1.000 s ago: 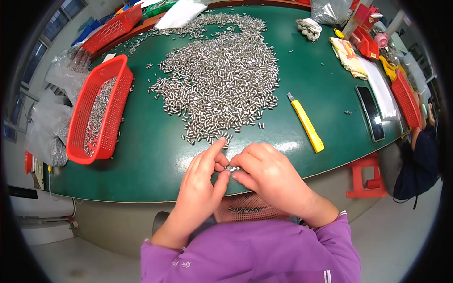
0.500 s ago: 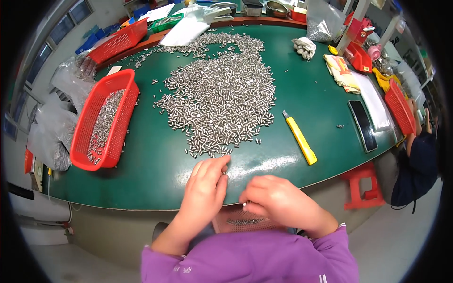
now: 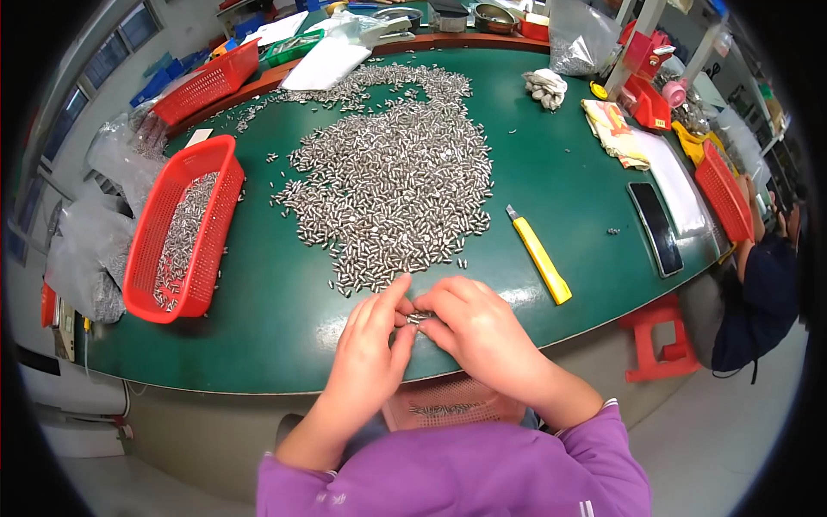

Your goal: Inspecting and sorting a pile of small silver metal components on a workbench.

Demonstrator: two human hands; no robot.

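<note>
A broad heap of small silvery metal pins (image 3: 396, 185), short and bullet-shaped, covers the middle of the green table (image 3: 284, 345). At its near edge my left hand (image 3: 372, 334) and my right hand (image 3: 484, 326) meet, fingertips almost touching. Between their curled fingers and thumbs lie a few of the same pins (image 3: 418, 317), partly hidden by the fingers. Below the table edge, at my lap, a pinkish perforated basket (image 3: 482, 398) holds more pins. To the right of my right hand a yellow box cutter (image 3: 540, 260) lies with its blade tip pointing away.
On the left stands a red basket (image 3: 220, 250) partly filled with pins, beside clear plastic bags (image 3: 82, 250). A phone (image 3: 656, 228), a patterned cloth (image 3: 613, 133) and white gloves (image 3: 545, 88) lie to the right. A person in dark clothing (image 3: 758, 297) sits at the far right, near a red stool (image 3: 662, 345).
My right hand has moved up and left from the table edge over the lap basket to meet my left hand. Pins now show between the fingers. The view has shifted slightly.
</note>
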